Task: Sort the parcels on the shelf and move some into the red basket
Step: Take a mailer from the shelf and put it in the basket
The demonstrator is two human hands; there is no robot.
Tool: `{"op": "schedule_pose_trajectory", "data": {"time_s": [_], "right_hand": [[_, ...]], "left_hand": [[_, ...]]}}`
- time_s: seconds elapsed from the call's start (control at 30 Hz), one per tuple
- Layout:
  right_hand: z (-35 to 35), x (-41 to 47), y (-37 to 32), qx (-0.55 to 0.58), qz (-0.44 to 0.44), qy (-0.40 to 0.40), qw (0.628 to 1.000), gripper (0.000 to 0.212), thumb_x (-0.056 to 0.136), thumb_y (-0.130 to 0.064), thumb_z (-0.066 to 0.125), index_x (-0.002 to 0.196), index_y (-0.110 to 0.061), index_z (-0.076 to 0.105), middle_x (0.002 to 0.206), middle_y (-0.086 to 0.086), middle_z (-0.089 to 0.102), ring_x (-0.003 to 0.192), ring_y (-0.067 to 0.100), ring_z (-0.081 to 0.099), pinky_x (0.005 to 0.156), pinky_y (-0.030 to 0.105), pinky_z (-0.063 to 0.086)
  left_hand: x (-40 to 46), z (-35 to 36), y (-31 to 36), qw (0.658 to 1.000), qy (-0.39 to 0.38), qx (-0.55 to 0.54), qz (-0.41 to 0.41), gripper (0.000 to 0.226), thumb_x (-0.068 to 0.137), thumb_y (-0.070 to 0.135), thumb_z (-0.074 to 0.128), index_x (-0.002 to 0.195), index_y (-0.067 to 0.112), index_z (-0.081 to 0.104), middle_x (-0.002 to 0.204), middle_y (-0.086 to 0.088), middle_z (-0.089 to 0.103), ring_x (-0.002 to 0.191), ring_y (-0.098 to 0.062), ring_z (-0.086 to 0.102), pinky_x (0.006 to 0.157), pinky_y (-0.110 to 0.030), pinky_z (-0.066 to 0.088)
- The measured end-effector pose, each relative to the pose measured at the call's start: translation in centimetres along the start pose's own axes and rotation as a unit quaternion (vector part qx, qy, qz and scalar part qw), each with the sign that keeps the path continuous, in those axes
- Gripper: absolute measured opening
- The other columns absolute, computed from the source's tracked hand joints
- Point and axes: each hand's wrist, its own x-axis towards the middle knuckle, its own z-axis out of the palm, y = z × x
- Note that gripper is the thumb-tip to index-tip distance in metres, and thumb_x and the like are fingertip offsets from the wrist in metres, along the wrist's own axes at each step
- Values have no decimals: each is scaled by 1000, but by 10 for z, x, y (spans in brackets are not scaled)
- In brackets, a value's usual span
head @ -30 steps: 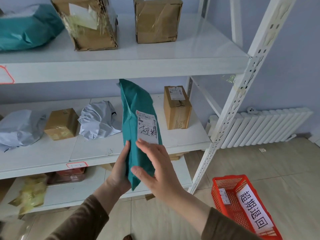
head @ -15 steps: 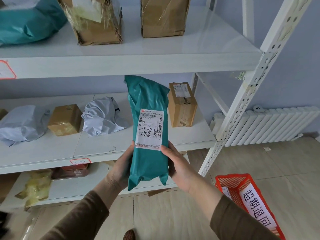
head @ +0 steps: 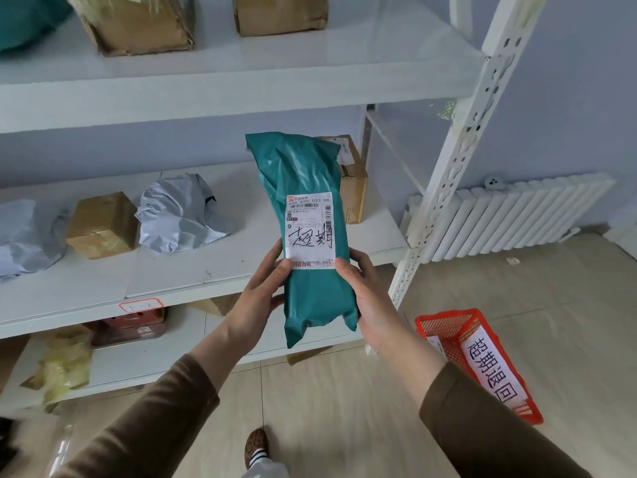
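Note:
A long teal parcel (head: 312,298) stands upright in front of me, its white label with handwritten characters facing me. My left hand (head: 256,298) grips its left edge and my right hand (head: 368,298) grips its right edge, thumbs on the label's lower corners. The red basket (head: 444,327) sits on the floor at the lower right, with a white sign on its side. On the white shelf (head: 206,281) behind the parcel lie a grey bag (head: 179,215), a small brown box (head: 103,224), another grey bag (head: 24,236) and a brown box (head: 355,191) half hidden by the teal parcel.
The top shelf holds two cardboard boxes (head: 138,25) (head: 279,12) and a teal bag (head: 20,19). A white slotted upright (head: 458,139) stands between the shelf and the basket. A white radiator (head: 517,215) lines the right wall. The bottom shelf carries yellowish wrapping (head: 65,363) and a reddish package (head: 131,326).
The teal parcel has turned from edge-on to label facing me. My right hand moved from hovering in front of it to gripping its right edge. The view has shifted slightly upward and left.

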Motion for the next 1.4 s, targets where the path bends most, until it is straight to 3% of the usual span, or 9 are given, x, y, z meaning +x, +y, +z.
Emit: {"op": "schedule_pose_trajectory", "data": {"time_s": [0.13,0.27,0.37,0.47,0.67,0.77,0.97,1.13,1.4], "right_hand": [[-44,-21,1,-2,-7,45,999,55,88,-44,77,134,-26,56,130,6,71,122,29,68,104,54,55],[-88,-47,-6,-4,-24,83,996,39,96,-29,70,133,-26,57,129,5,71,116,25,71,89,36,62],[-115,-58,-7,3,-35,136,990,44,95,-28,71,137,-24,57,129,4,72,116,26,71,92,41,60],[-136,-66,-7,6,-34,180,983,55,87,-40,74,138,-28,57,129,1,72,119,27,69,105,54,54],[-190,-90,-6,0,-32,243,969,58,87,-44,69,142,-32,55,132,-2,71,126,29,65,109,58,50],[-223,-106,-10,0,-38,264,964,55,92,-41,65,145,-31,54,135,-2,69,126,27,64,109,53,51],[-310,-133,-19,-8,-38,277,960,45,102,-33,62,146,-29,53,137,-3,69,126,24,66,104,43,56],[-404,-153,-24,-30,-10,246,969,41,101,-26,63,141,-32,56,132,-4,71,122,22,69,99,40,59],[-527,-147,-27,-13,41,253,966,62,82,-37,82,138,-27,57,130,3,72,120,31,69,104,62,52]], "left_hand": [[-2,42,-12,999,-32,15,-7,63,97,45,58,156,45,39,145,16,62,133,-15,60,109,-45,52],[3,84,-25,996,-77,33,-30,63,98,38,59,156,46,38,140,11,66,128,-13,64,100,-38,58],[15,109,-34,990,-126,47,-40,56,105,30,56,154,49,39,138,11,66,125,-11,65,94,-34,60],[28,132,-40,984,-165,54,-49,54,105,30,59,149,56,42,141,15,63,126,-8,64,98,-35,59],[54,187,-68,964,-239,55,-104,70,98,29,70,156,50,36,146,7,59,134,-17,59,105,-45,56],[60,228,-78,956,-264,47,-115,71,98,21,70,153,52,38,145,6,59,130,-15,60,98,-38,60],[77,315,-116,939,-314,55,-127,85,94,13,75,159,48,33,146,3,60,134,-20,60,107,-48,55],[80,400,-158,942,-292,41,-157,87,90,13,77,159,43,33,145,3,61,130,-18,63,97,-37,60],[89,508,-220,967,-139,-14,-212,54,93,7,75,140,19,51,141,-3,60,125,-18,63,88,-32,63]]}}
